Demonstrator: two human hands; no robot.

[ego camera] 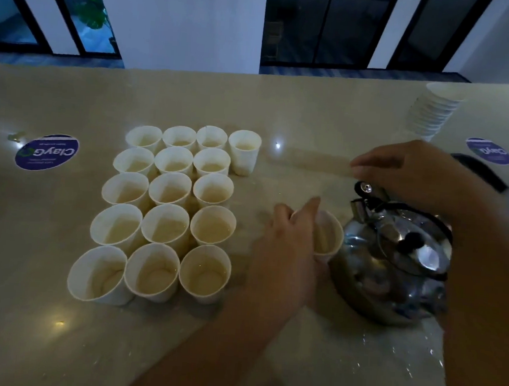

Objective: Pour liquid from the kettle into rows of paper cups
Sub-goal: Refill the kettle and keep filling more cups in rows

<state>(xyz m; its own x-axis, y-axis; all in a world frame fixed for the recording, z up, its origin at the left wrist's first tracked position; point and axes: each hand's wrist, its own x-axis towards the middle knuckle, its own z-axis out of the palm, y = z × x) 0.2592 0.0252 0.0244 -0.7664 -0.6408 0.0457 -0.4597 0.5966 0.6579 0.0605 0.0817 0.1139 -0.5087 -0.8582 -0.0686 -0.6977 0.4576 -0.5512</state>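
Several white paper cups (167, 214) stand in tight rows at the table's centre-left, with pale liquid in them. One more cup (244, 151) starts a fourth column at the far end. My left hand (289, 243) grips a single paper cup (330, 235) that sits right against the kettle's left side. The shiny metal kettle (399, 263) rests on the table at the right, with a black knob on its lid and its handle hinge at the far side. My right hand (414, 171) hovers just above the kettle's handle, fingers stretched out to the left and holding nothing.
A stack of empty paper cups (433, 115) stands at the far right. Round purple stickers (46, 151) (488, 151) lie on the beige table (313, 112). Windows and white pillars rise beyond the far edge.
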